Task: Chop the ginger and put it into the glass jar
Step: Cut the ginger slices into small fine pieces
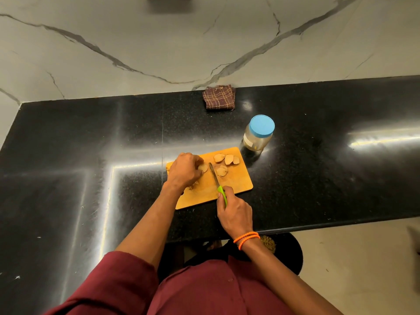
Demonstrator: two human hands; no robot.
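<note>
The left hand (185,169) curls over a ginger piece (203,168) on the wooden cutting board (236,186). The right hand (235,214) grips the green-handled knife (217,181), its blade just right of that piece. Cut ginger slices (226,159) lie beyond the blade. The blue-lidded glass jar (258,134) stands farther right, closed.

left hand (185,170) fingers curled down, right hand (235,212) gripping
</note>
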